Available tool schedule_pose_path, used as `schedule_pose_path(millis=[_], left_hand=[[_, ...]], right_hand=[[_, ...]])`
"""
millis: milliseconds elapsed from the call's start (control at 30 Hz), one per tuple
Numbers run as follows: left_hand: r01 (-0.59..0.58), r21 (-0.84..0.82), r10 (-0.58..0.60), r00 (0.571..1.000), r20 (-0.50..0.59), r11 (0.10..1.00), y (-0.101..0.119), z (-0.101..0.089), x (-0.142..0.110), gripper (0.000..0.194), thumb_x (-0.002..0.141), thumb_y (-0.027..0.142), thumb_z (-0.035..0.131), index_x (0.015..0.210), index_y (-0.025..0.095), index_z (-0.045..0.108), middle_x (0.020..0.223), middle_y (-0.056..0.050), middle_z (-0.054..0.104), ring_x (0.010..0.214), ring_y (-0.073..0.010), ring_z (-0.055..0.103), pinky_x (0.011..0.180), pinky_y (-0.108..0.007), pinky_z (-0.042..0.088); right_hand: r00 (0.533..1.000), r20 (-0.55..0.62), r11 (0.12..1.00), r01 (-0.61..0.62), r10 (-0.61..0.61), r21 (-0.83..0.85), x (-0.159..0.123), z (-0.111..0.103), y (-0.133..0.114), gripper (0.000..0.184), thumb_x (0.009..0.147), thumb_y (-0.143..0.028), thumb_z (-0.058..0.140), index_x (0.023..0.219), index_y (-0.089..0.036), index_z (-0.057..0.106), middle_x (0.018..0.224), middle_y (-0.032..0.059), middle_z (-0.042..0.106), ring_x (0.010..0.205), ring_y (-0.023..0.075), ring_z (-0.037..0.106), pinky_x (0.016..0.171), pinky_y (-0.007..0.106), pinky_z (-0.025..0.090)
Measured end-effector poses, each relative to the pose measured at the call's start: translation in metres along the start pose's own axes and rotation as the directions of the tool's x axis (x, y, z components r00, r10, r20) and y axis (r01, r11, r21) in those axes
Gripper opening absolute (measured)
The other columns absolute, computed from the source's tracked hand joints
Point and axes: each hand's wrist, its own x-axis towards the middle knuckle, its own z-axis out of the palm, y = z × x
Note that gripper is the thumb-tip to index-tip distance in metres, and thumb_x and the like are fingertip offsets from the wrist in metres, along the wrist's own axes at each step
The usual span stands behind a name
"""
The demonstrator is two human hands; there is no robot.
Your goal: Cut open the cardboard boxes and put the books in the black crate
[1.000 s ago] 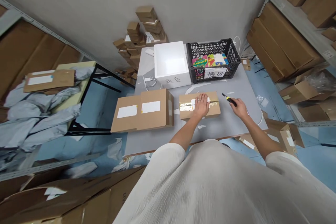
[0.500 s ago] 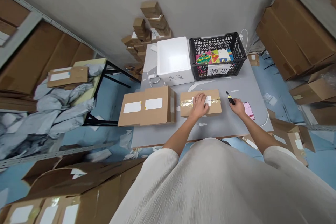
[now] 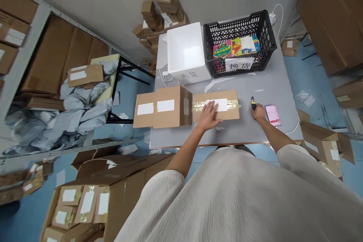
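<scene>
Brown taped parcel [image 3: 224, 105] runs lengthwise left-to-right under the spread left hand [image 3: 208, 116]. The right hand [image 3: 258, 112] grips a cutter [image 3: 253, 103] pointing forward.

Left hand [image 3: 209, 115] on taped box [image 3: 229, 114]

Box [image 3: 225, 115]: oblong brown cardboard, top flaps down, lying flat on the desk [image 3: 176, 138], long side crosswise.
Top: shiny tape [image 3: 233, 104] running lengthwise; white label [image 3: 223, 104] near the middle, partly covered.
Cutter [image 3: 253, 104]: yellow and black, held right of the box, apart from it, tip pointing toward the desk's far edge.
</scene>
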Motion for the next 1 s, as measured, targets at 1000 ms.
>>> schedule_pose_path(millis=[1000], left_hand=[[0.193, -0.39, -0.343, 0.867, -0.363, 0.9, -0.056, 0.014, -0.017, 0.087, 0.094, 0.043, 0.076, 0.171, 0.022, 0.039, 0.174, -0.024, 0.045, 0.163, -0.0454, 0.041, 0.128, -0.067, 0.041]], right_hand=[[0.861, -0.279, 0.887, 0.458, -0.426, 0.057, -0.102, -0.054, -0.109, 0.064, 0.098, -0.043, 0.059, 0.157, -0.018, 0.056, 0.154, 0.0211, 0.063, 0.14, 0.0425, 0.058, 0.116, 0.059, 0.048]])
